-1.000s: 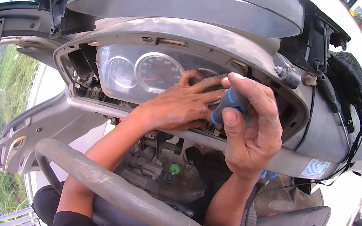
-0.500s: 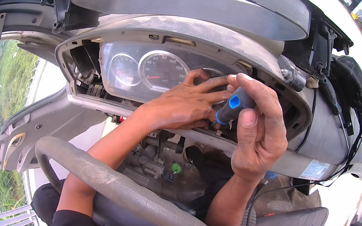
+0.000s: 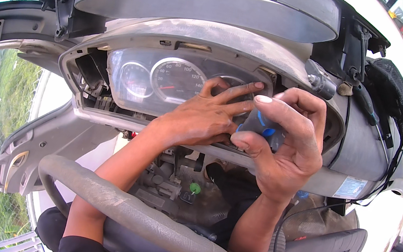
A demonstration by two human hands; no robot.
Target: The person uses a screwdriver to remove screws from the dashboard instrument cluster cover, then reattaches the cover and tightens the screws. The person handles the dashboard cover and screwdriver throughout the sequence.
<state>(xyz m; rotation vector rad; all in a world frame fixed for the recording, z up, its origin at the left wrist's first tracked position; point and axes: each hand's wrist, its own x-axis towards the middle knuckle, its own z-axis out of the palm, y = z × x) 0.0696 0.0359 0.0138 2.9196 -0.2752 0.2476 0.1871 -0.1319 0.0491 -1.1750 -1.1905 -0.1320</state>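
1. Grey and blue mark the tool handle (image 3: pixel 264 126), which is held in the right hand (image 3: pixel 294 148), between the thumb and the curled fingers.
2. It is placed just to the right of the left hand (image 3: pixel 206 114), over the right part of the instrument cluster (image 3: pixel 179 83).
3. Cover and dials at the right of the cluster are partly hidden by the left hand; its far fingers are spread wide, but its thumb is hidden, and whether anything is pinched there cannot be told.
4. On the handle, a dark, rounded body is marked with bright blue, including a small oval patch; its working end cannot be seen.
5. On the cluster, pale-ringed round dials are seen behind a glossy clear cover, and a red needle is shown in the large dial.
6. All round, the cluster is framed by a dusty grey dashboard surround (image 3: pixel 108 120); nearer, the left forearm is partly hidden by the worn rim of the steering wheel (image 3: pixel 132 207).
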